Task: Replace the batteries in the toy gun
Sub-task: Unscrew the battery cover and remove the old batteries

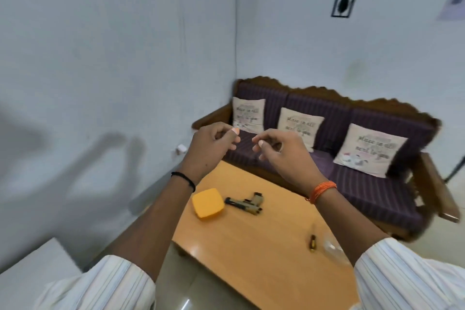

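The tan and black toy gun (245,204) lies on its side on the orange-brown wooden table (251,254), far from both hands. My left hand (214,146) and my right hand (279,148) are raised in the air above the table's far end, close together. Their fingers are loosely curled and I see nothing in them. A small screwdriver with a black and yellow handle (312,243) lies near the table's right edge. No batteries are visible.
A yellow plastic box (207,204) sits just left of the gun. Something clear and blurred (333,250) lies beside the screwdriver. A purple sofa (352,158) with three cushions stands behind the table, and white walls meet in the corner at the left.
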